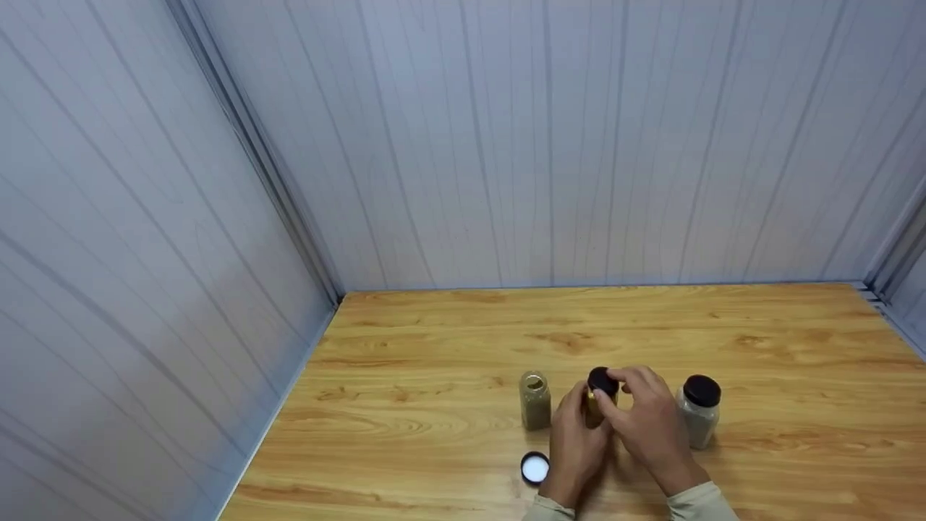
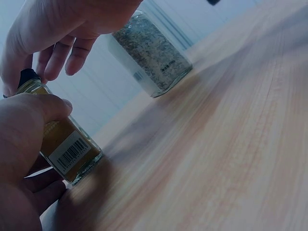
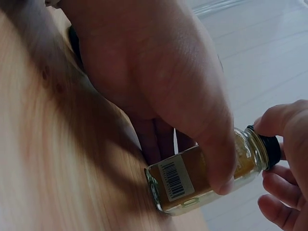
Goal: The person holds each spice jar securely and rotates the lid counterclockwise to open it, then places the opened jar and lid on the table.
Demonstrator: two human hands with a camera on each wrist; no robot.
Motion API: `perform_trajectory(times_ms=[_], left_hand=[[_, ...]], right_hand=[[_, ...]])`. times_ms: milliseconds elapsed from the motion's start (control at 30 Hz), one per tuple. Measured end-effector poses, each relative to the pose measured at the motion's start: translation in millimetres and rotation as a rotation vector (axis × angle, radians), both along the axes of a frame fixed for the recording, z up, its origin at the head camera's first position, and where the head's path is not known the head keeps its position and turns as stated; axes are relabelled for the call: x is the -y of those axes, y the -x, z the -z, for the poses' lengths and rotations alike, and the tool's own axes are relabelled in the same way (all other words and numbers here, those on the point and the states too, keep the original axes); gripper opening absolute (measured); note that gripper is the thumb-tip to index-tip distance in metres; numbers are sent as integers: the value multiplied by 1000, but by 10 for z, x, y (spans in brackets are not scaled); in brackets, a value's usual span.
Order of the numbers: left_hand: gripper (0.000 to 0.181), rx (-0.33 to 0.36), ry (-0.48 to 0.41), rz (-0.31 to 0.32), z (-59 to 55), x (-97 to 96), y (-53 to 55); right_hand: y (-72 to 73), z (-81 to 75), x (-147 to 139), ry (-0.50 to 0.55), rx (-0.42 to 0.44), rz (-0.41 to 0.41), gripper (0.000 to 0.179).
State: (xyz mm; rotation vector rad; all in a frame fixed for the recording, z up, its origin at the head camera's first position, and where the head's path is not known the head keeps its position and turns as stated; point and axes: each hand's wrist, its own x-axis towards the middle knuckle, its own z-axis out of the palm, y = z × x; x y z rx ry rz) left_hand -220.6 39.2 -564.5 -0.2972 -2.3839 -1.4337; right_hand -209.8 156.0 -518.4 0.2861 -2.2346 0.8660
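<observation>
A small glass spice jar of yellow-brown powder [image 3: 197,175] stands on the table, a barcode label on its side. My left hand [image 1: 576,445] grips its body, the thumb across the glass. On its black screw cap [image 1: 602,381], my right hand [image 1: 651,420] pinches with thumb and fingers. Left of the hands is an uncapped jar of greenish-brown contents [image 1: 536,409]. A black cap with a white liner [image 1: 535,468] lies upturned near my left wrist. To the right, a capped jar of greyish flakes [image 1: 699,416] stands close beside my right hand.
The wood-grain table [image 1: 405,434] extends to both sides and behind the jars. A pale panelled back wall [image 1: 506,145] rises at its far edge, and another wall [image 1: 130,253] closes off the left side.
</observation>
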Motion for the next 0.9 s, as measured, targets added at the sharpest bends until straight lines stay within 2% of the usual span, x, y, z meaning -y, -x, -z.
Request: perform_trajectory(times_ms=[200, 633, 767, 900], left_hand=[[40, 56, -18, 6, -24, 2, 7], [42, 99, -32, 11, -20, -8, -5], [41, 98, -36, 7, -14, -9, -4], [43, 54, -27, 4, -1, -5, -6]], right_hand=[[1, 3, -12, -3, 22, -8, 31], [-18, 34, -2, 18, 20, 2, 34], [-8, 60, -7, 37, 35, 6, 34], [2, 72, -13, 66, 42, -6, 31]])
